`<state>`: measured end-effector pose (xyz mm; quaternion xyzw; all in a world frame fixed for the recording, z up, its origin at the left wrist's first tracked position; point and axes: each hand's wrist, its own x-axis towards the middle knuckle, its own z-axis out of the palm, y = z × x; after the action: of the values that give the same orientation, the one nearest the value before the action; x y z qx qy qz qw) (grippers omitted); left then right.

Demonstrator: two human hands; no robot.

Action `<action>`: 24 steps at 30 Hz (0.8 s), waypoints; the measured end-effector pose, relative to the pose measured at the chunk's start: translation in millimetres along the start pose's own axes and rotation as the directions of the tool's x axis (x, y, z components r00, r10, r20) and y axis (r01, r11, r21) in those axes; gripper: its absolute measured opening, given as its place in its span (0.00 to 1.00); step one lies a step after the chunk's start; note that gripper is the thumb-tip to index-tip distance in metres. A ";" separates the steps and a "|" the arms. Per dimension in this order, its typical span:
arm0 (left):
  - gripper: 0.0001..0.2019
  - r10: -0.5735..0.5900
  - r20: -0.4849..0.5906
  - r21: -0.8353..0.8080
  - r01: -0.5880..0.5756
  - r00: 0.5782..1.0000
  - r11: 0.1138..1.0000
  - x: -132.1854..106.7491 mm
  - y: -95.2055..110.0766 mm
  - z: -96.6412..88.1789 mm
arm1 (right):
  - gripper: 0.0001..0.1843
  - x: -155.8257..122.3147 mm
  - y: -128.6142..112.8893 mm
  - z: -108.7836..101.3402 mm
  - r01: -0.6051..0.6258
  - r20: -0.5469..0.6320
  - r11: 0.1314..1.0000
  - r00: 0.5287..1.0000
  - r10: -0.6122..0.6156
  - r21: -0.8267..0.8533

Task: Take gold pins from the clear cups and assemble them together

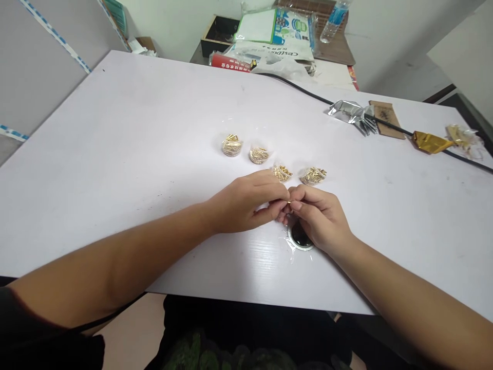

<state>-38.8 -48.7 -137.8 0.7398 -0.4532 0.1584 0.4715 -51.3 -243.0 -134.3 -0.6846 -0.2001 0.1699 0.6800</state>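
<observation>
My left hand (246, 203) and my right hand (318, 216) meet fingertip to fingertip over the white table (134, 154). Together they pinch a tiny gold part (288, 203), mostly hidden by the fingers. Just beyond the hands lie several small clear bags of gold pins: two round ones (231, 145) (259, 154) and two flatter ones (282, 172) (313, 176). Under my right hand sits a small round black dish with a pale rim (299, 240), partly covered by the hand.
A black cable (308, 93) runs across the far right of the table past crumpled silver foil (348, 111), a brown card (386, 119) and gold foil (430, 142). Boxes, plastic bags and a water bottle (334, 19) crowd a surface behind the table.
</observation>
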 end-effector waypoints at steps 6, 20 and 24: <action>0.05 -0.007 -0.009 0.083 0.007 1.000 0.997 0.2 0.3 -0.3 | 0.10 1.6 -8.0 3.6 0.102 -0.042 0.971 0.993 -0.114 -0.219; 0.10 -0.141 0.097 0.078 0.134 0.985 0.988 -0.2 3.2 -2.2 | 0.09 3.0 -4.3 -3.9 0.191 0.084 0.941 0.981 -0.174 -0.279; 0.10 -0.146 0.073 -0.004 0.147 0.987 0.989 1.1 4.8 -3.3 | 0.09 2.0 -1.5 -6.9 0.149 0.148 0.987 0.979 -0.140 -0.052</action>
<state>-41.5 -47.2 -132.8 0.7740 -0.4152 0.0942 0.4687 -46.2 -247.9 -132.6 -0.6753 -0.3032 0.1626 0.6524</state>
